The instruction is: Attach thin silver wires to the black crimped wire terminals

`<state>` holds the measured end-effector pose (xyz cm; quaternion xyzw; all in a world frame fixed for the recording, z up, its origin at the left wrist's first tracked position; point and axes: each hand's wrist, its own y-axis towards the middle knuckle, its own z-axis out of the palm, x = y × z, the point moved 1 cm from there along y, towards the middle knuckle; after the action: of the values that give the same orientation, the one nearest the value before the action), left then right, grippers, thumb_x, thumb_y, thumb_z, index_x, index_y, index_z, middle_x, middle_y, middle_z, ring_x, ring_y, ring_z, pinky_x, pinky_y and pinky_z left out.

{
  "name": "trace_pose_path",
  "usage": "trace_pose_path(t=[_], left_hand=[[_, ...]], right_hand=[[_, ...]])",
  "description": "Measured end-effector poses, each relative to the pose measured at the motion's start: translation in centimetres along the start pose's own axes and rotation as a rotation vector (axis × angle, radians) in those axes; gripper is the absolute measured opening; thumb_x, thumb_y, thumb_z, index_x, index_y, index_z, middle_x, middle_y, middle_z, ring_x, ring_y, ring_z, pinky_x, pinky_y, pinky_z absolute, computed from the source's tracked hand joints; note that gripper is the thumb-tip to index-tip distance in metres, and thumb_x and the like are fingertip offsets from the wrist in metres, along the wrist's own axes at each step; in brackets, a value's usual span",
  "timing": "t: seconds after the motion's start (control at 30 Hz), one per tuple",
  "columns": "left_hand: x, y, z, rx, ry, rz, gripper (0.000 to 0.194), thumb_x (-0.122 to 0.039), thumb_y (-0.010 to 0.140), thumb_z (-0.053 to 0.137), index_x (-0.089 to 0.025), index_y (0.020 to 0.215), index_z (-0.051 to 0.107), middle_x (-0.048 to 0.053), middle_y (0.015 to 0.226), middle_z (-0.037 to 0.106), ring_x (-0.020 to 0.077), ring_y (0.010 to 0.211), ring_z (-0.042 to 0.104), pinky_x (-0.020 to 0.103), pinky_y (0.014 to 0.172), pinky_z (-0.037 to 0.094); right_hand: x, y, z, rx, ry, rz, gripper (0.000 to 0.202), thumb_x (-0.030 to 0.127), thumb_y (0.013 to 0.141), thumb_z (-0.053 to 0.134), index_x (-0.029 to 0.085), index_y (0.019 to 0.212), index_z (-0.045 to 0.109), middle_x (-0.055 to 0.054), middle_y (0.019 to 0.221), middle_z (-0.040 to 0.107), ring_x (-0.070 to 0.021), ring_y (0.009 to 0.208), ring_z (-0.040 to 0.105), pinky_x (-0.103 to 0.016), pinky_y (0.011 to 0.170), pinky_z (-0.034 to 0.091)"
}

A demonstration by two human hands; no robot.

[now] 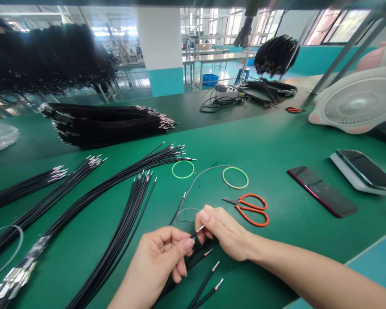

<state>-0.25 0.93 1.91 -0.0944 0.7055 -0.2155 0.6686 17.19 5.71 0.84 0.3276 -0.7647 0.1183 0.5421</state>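
Observation:
Between the thumb and fingers of my left hand (164, 253) is a black cable (197, 232) with a bare silvery end pointing up to the right. My right hand (223, 231) is closed in a pinch right at that end. A thin grey strand (188, 189) loops from beside a green ring (236, 177) down to my right fingertips; its exact hold is partly hidden. Below my hands lie more black cables (209, 279) with stripped tips. Scissors with orange handles (252, 209) rest to the right of my right hand, blades pointing left.
Bundles of black cables (116, 234) spread over the green table at left, with a thick coil (109, 124) behind. Another green ring (183, 170) lies ahead. At right are a phone (321, 191), a second device (366, 169) and a white fan (357, 101).

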Motion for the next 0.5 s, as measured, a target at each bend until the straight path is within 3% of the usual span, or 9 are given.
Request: trace_pose_path(t=[0.2,0.37,0.5], left_hand=[[-0.07,-0.08,0.04,0.012,-0.003,0.01,0.022,-0.034,0.074,0.075,-0.015,0.07,0.066,-0.003,0.045,0.059,0.0063,0.039,0.048,0.016,0.042,0.038],[0.03,-0.22,-0.05,0.022,-0.021,0.006,0.021,-0.033,0.073,0.076,-0.016,0.068,0.066,-0.004,0.044,0.058,0.0066,0.039,0.048,0.016,0.042,0.038],[-0.2,-0.33,-0.17,0.044,-0.039,-0.004,0.019,-0.031,0.072,0.077,-0.015,0.068,0.067,-0.003,0.045,0.059,0.006,0.038,0.048,0.016,0.041,0.038]], right_hand=[[-0.12,-0.05,0.7,-0.02,-0.154,-0.139,0.052,0.042,0.102,0.029,0.018,0.059,0.048,0.004,0.054,0.051,-0.0094,0.052,0.043,-0.028,0.07,0.038],[-0.26,-0.12,0.99,-0.033,-0.195,-0.244,0.046,0.034,0.101,0.03,0.019,0.059,0.043,0.003,0.053,0.05,-0.0102,0.052,0.042,-0.029,0.068,0.04],[-0.15,-0.16,0.63,0.012,-0.147,-0.24,0.051,0.039,0.102,0.028,0.018,0.06,0.049,0.002,0.055,0.053,-0.0097,0.053,0.046,-0.029,0.071,0.041]])
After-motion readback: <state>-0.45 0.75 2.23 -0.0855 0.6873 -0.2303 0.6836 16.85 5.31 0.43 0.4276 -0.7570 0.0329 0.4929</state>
